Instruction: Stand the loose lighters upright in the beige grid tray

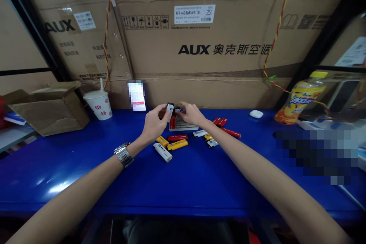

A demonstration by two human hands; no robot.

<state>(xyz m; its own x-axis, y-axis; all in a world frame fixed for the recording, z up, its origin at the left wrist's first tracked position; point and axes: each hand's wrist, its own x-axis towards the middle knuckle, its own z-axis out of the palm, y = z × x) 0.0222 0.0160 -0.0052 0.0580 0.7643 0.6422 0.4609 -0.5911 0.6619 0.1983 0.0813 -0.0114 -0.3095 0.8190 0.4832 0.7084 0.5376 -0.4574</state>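
My left hand (156, 122) pinches a white lighter (169, 111) with a black top, held upright at the left end of a white slotted tray (187, 125). A red lighter (172, 122) stands in the tray beside it. Over the tray's back left part is my right hand (191, 113), its fingers closed around something dark that is mostly hidden. In front of the tray lie a red lighter (177, 137), yellow lighters (177, 144) and a white lighter (162, 152). More white, yellow and red lighters (231, 133) lie around my right forearm.
A phone (137, 96) leans against the cardboard behind the blue table (183, 183). A paper cup (98, 105) and an open carton (51, 110) stand at left. At right are a white earbud case (256, 114), a drink bottle (300, 99) and a blurred dark object.
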